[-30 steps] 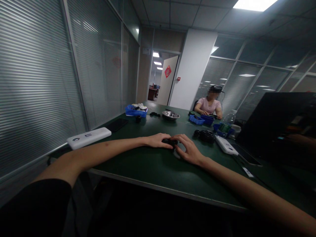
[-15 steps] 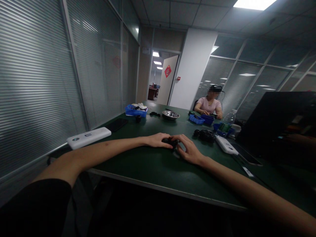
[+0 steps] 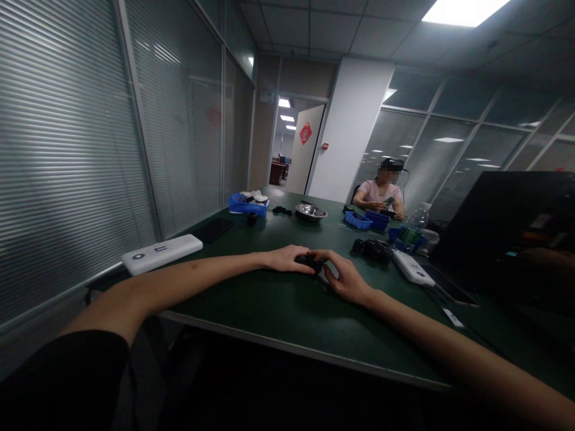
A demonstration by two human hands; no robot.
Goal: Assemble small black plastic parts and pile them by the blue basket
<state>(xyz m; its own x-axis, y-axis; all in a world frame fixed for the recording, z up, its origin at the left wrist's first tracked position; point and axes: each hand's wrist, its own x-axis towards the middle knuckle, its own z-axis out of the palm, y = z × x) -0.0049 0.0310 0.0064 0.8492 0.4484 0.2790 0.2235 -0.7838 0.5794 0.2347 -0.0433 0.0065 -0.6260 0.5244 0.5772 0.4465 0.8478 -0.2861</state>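
Note:
A small black object point(image 3: 307, 260), rounded and dark, sits between my two hands just above the green table point(image 3: 269, 311); its kind is too dark to make out. My left hand point(image 3: 288, 258) is closed around its left side, thumb in front and fingers behind. From the right, my right hand point(image 3: 340, 274) curls its fingers and thumb onto the object's right end. Part of the object is hidden by the fingers. To the right of my right hand lies a cluster of black parts point(image 3: 375, 250).
Beyond my hands stand a metal bowl point(image 3: 311, 214), a blue basket point(image 3: 247, 205) and more blue trays point(image 3: 358, 221). White devices lie left point(image 3: 162, 254) and right point(image 3: 412, 268). A bottle point(image 3: 417, 222) and a black monitor-like panel point(image 3: 507, 227) are at right. A co-worker point(image 3: 380, 191) sits opposite.
My hands stay almost in place around the black object, with slight finger movement. Across the table, the co-worker has raised one hand with a small greenish item.

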